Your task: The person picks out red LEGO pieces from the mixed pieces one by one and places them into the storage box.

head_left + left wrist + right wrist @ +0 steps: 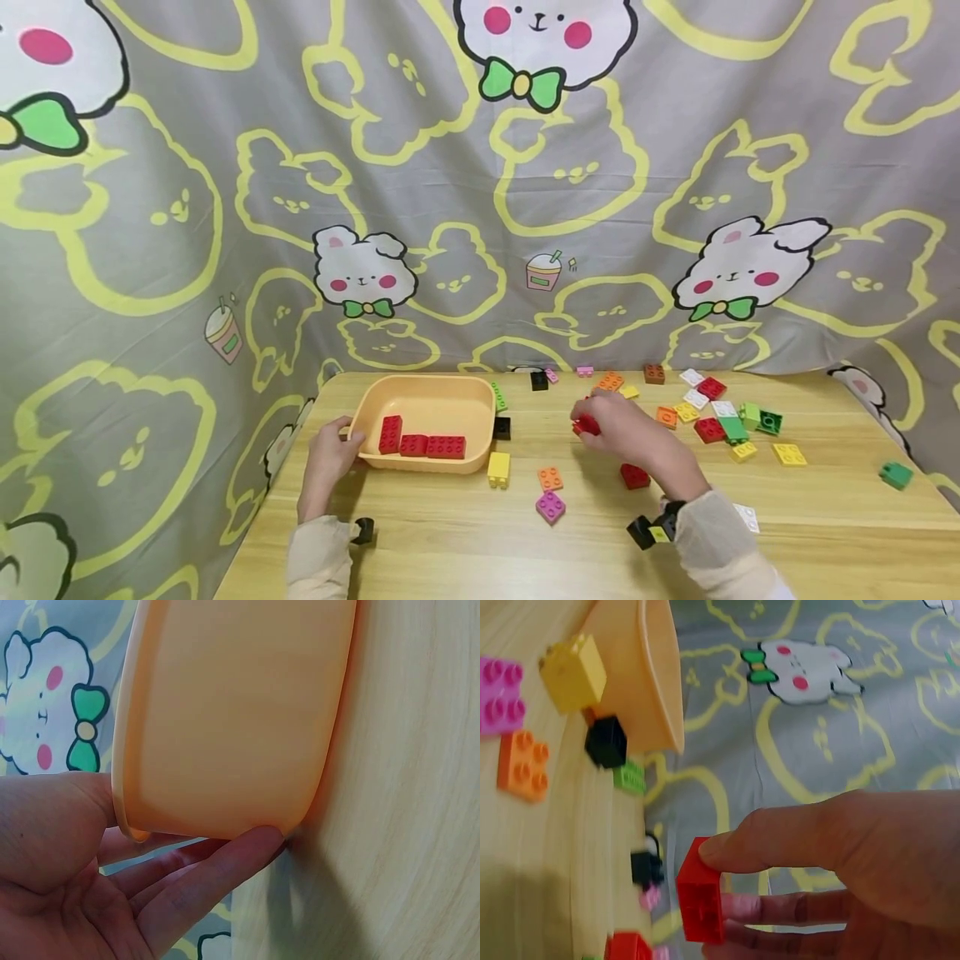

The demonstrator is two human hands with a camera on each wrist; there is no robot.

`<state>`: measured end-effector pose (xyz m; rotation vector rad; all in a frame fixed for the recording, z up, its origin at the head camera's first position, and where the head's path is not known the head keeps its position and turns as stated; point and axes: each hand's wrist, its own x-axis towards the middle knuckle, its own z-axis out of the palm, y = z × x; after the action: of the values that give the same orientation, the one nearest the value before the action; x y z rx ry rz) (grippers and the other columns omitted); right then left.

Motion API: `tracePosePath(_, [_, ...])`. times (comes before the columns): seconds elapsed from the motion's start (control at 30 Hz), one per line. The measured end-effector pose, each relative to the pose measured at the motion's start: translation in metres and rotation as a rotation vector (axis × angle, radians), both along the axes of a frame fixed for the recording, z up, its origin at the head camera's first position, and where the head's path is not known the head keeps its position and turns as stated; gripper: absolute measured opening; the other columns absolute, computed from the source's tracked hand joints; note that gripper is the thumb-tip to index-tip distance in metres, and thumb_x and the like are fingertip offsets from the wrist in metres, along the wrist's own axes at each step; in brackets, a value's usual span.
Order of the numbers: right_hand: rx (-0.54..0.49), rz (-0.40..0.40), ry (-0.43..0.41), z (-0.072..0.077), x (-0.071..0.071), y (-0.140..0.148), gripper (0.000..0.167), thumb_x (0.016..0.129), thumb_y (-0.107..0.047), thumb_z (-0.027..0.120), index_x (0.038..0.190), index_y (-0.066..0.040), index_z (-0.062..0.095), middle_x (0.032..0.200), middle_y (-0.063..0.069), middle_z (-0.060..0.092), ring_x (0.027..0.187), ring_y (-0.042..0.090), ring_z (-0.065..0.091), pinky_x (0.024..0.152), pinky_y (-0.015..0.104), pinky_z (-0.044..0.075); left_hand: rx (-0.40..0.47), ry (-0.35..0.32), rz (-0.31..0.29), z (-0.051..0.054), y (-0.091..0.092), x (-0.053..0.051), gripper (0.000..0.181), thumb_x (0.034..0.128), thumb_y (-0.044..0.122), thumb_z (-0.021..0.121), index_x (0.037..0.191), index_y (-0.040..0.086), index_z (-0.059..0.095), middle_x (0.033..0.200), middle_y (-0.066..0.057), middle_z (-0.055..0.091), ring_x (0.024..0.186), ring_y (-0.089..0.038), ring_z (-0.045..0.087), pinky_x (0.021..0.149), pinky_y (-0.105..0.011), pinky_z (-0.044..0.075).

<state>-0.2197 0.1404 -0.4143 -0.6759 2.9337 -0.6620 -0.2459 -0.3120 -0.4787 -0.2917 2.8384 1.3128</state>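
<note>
On the left of the table stands a light-orange plastic tub (480, 408), with several red building bricks (446, 447) lying along its near side. My left hand (334, 450) holds the tub's left end, thumb at the rim and fingers against the outside wall (240, 735). Farther right, my right hand (618, 425) pinches a red brick (700, 892) between thumb and fingers. In the right wrist view that brick shows its hollow underside, apart from the tub. Another red brick (634, 476) lies beneath the right forearm.
Beside the tub are a yellow brick (498, 469) and a black brick (502, 428). Orange (550, 478) and purple (551, 507) bricks lie mid-table. Several mixed bricks, including a green one (769, 422), are scattered on the right. A patterned curtain (450, 183) hangs behind.
</note>
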Motion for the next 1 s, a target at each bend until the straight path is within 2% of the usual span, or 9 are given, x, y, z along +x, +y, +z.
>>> tracePosePath(0.13, [-0.006,0.056,0.051,0.004,-0.008,-0.021,0.020,0.086,-0.008,0.077,0.106,-0.005,0.074,0.094,0.005,0.064,0.078,0.014,0.057,0.070,0.029,0.055,0.025,0.003,-0.007,-0.001,0.000,0.000,0.040,0.0963,0.006,0.052,0.133,-0.010,0.056,0.115,-0.042,0.064,0.079,-0.035,0.076,0.060,-0.038,0.065])
tracePosePath(0.3, [-0.002,0.128,0.073,0.009,-0.019,-0.050,0.017,0.086,-0.006,0.076,0.104,-0.004,0.075,0.093,0.005,0.066,0.080,0.014,0.057,0.071,0.029,0.055,0.045,0.006,-0.006,-0.001,0.001,0.000,0.038,0.0957,0.005,0.051,0.131,-0.010,0.057,0.113,-0.043,0.064,0.073,-0.032,0.076,0.059,-0.038,0.065])
tracePosePath(0.5, [0.010,0.231,0.109,0.012,-0.030,-0.082,0.015,0.087,-0.008,0.076,0.102,-0.006,0.076,0.090,0.005,0.065,0.079,0.016,0.054,0.066,0.028,0.051,0.039,0.003,0.000,-0.002,0.001,0.000,0.038,0.0960,0.006,0.052,0.130,-0.009,0.058,0.112,-0.041,0.065,0.073,-0.032,0.076,0.058,-0.039,0.065])
tracePosePath(0.7, [0.035,0.300,0.154,0.011,-0.042,-0.115,0.014,0.089,-0.012,0.077,0.101,-0.006,0.076,0.095,0.006,0.070,0.085,0.019,0.062,0.074,0.033,0.057,0.033,0.007,-0.004,-0.002,-0.001,0.001,0.037,0.0962,0.006,0.052,0.130,-0.009,0.058,0.112,-0.041,0.066,0.072,-0.031,0.076,0.058,-0.038,0.065])
tracePosePath(0.77, [0.042,0.311,0.158,0.010,-0.045,-0.124,0.013,0.089,-0.013,0.076,0.100,-0.007,0.076,0.094,0.006,0.071,0.086,0.019,0.062,0.076,0.033,0.057,0.019,0.008,0.007,-0.002,-0.002,0.002,0.037,0.0965,0.006,0.052,0.130,-0.009,0.059,0.111,-0.040,0.066,0.071,-0.031,0.076,0.057,-0.038,0.064])
tracePosePath(1.0, [0.092,0.278,0.151,0.009,-0.055,-0.145,0.003,0.087,-0.008,0.077,0.087,-0.007,0.074,0.080,0.002,0.066,0.075,0.017,0.057,0.066,0.028,0.052,0.035,0.003,-0.006,0.000,0.000,0.001,0.037,0.0969,0.006,0.053,0.129,-0.010,0.058,0.114,-0.042,0.065,0.080,-0.035,0.076,0.060,-0.037,0.065])
